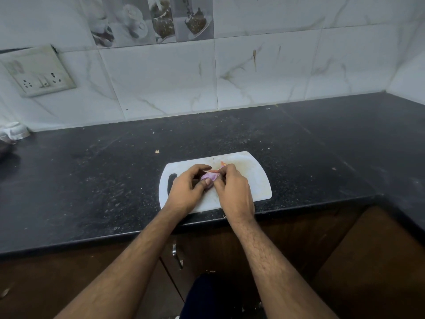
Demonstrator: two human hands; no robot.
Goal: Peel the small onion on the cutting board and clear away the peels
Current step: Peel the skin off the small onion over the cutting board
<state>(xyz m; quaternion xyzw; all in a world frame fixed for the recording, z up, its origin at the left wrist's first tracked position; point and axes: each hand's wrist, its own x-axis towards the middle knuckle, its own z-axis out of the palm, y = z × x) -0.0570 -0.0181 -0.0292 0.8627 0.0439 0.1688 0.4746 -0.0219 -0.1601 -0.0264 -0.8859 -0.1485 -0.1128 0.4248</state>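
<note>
A small purple onion [208,176] sits between my two hands just above the white cutting board [253,178]. My left hand [187,189] grips it from the left, thumb across its front. My right hand [232,188] pinches a strip of orange-pink peel [222,165] that sticks up behind the onion. Most of the onion is hidden by my fingers.
The board lies near the front edge of a black speckled counter [92,185]. A tiny peel scrap [157,151] lies on the counter behind the board. A white cloth-like object [15,131] sits at the far left. A tiled wall with a socket plate [39,72] stands behind.
</note>
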